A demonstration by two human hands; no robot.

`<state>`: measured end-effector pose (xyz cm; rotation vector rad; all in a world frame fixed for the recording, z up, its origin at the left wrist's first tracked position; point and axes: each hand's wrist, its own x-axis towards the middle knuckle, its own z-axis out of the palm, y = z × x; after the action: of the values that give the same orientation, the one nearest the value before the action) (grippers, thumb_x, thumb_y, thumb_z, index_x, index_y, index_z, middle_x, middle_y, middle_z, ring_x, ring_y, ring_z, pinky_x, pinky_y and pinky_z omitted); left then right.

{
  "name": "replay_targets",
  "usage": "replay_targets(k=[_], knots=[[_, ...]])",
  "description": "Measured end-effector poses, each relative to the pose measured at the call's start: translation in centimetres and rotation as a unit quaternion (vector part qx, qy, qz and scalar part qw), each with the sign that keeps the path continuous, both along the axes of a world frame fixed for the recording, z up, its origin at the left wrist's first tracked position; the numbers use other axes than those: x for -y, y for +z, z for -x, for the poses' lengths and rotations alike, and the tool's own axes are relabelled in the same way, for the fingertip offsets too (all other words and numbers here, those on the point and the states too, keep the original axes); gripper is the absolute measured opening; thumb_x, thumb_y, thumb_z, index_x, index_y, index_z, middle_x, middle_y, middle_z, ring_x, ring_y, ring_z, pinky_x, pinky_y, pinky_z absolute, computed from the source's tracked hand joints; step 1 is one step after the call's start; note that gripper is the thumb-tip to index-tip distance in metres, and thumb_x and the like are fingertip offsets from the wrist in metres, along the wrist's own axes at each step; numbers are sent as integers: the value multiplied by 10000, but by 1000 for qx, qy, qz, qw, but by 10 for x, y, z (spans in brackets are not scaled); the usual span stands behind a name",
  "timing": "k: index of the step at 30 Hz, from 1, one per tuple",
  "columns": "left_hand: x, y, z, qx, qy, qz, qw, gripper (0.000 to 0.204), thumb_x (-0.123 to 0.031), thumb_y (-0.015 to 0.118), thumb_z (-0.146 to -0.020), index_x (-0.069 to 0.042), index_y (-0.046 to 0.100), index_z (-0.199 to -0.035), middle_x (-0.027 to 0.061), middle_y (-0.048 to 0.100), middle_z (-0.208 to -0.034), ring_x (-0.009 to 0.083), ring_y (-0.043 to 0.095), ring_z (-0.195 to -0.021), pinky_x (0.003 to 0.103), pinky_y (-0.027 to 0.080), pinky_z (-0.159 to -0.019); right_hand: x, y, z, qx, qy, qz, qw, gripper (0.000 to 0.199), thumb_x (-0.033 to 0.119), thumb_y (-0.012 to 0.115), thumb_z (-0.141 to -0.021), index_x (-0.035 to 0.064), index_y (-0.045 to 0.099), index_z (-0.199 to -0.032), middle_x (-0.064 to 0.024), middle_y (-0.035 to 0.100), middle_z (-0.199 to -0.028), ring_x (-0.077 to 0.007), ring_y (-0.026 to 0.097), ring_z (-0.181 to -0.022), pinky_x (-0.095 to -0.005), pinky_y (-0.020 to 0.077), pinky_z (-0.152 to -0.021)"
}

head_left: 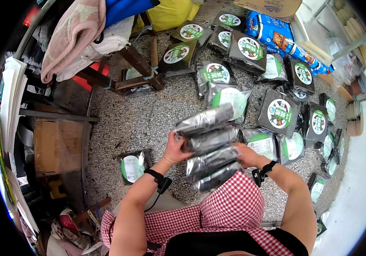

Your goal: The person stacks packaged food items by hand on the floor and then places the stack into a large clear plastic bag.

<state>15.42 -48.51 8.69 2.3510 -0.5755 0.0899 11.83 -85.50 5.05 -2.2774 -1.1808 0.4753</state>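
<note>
1. Hands were the first thing I checked: the left hand (175, 149) gripped the near-left edge of a stack of dark packets (208, 147), fingers curled around it, and the right hand (246, 155) pressed against the right side of the same stack, so both were closed on it.
2. The stack sat in the air in front of the checked apron (230, 209), about four or five shiny packets lying one over another, fanned slightly and tilted up toward the far right.
3. I judged that the hold needed even pressure from both sides, because the slick wrappers looked ready to slide; squaring the edges before any move seemed wise.
4. On the speckled floor (149, 119) beyond the stack lay many more packets with round green labels (279, 113), some overlapping, spread toward the right wall.
5. One single packet (134, 165) lay alone on the floor, near the left forearm and apart from the rest.
6. A wooden stool (136, 70) with cloths (78, 36) draped above it stood far left; a cardboard box (57, 145) was on the left, and a blue bag (277, 36) lay at the far edge.
7. Both wrists wore black bands (157, 177).
</note>
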Motion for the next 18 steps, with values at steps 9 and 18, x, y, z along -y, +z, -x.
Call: replay_targets(k=[9,18], knots=[[-12,-44,41,-90,-119,-66,987,552,-236,764,-576,-137,595,-1092,247,337,-1301,434,380,-1155,439,342,-983,-9,88,-216,164,-219,-61,960,458,253,719,-665,114,551,-1067,-111,591,-991,-324,548,-956,-404,433,-835],[-16,-49,43,-165,-83,-81,979,616,-44,727,-493,-143,580,-1083,275,239,-1371,467,370,-1193,418,435,-933,-99,81,-261,53,-89,213,972,569,464,764,-541,38,611,-886,-143,606,-879,-332,582,-837,-402,478,-719]])
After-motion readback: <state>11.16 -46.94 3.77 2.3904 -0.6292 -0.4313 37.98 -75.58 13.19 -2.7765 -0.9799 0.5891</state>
